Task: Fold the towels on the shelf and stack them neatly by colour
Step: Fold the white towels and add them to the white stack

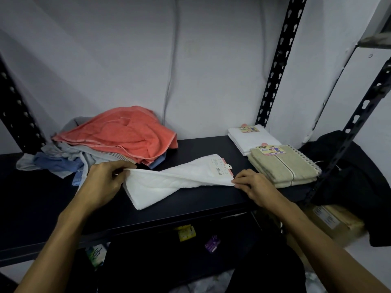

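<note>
White towel (179, 180) lies stretched across the front of the dark shelf (42, 197), one of three white ones I can count: two more sit folded in a stack (251, 138) at the back right. Just in front of that stack are two folded beige towels (283, 166), each pile topped with a paper label. The left hand (105, 178) pinches the towel's left end, fingers curled around a lifted fold; the right hand (254, 182) pinches the right corner down by the beige pile. A barcode tag (220, 169) shows on the towel near that corner. At the back left is a loose heap (101, 149): one coral towel (127, 134) on top, with blue and grey cloth under it, too tangled to count. Something black (347, 166) hangs off the shelf's right end, hard to make out. Below the shelf, small packets are blurred.
</note>
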A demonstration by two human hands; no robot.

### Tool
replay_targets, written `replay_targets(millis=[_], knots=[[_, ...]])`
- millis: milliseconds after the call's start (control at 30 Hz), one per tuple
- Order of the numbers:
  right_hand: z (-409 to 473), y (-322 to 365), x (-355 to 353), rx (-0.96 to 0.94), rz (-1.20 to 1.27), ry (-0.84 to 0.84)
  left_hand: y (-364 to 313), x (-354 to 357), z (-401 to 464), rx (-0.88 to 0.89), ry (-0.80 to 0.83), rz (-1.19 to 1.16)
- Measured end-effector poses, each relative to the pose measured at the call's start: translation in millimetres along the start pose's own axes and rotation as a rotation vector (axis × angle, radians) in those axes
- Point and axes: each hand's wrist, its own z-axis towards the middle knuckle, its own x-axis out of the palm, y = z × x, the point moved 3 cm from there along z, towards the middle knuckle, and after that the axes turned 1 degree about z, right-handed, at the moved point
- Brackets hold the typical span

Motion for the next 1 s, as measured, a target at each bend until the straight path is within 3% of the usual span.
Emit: replay_targets(millis=[133, 367, 600, 767, 1000], knots=[[3, 9, 6, -0.043, -0.054, -0.055, -2, 0, 1, -0.021, -0.062, -0.009], [9, 38, 2, 0.039, 0.163, -0.245, 14, -20, 28, -0.055, -0.217, -0.085], [25, 65, -38, -0.015, 0.251, -0.067, 22, -44, 60, -0.064, -0.22, -0.093], [33, 71, -60, -0.153, -0.06, 0.156, 13, -62, 78, -0.023, -0.18, -0.115], [67, 38, -105, -0.075, -0.154, -0.091, -14, -65, 86, 0.044, -0.111, -0.111]])
